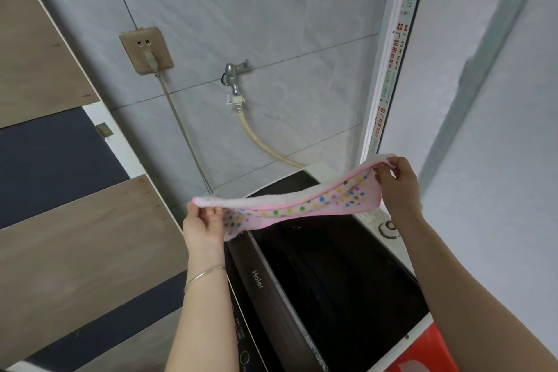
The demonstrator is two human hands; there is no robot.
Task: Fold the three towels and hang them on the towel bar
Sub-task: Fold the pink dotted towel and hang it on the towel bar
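A small pink towel (pixel 305 204) with coloured dots and a white terry back is stretched in the air above a washing machine, folded lengthwise into a narrow strip. My left hand (pixel 205 223) pinches its left end between thumb and fingers. My right hand (pixel 395 183) pinches its right end, held a little higher. The towel sags slightly in the middle. No towel bar and no other towels are in view.
A dark top-loading washing machine (pixel 332 275) stands right below the towel. On the grey tiled wall behind are a tap (pixel 234 78) with a beige hose and a socket (pixel 146 50) with a plugged cable. A wood-panelled door is at left, a white frame (pixel 389 69) at right.
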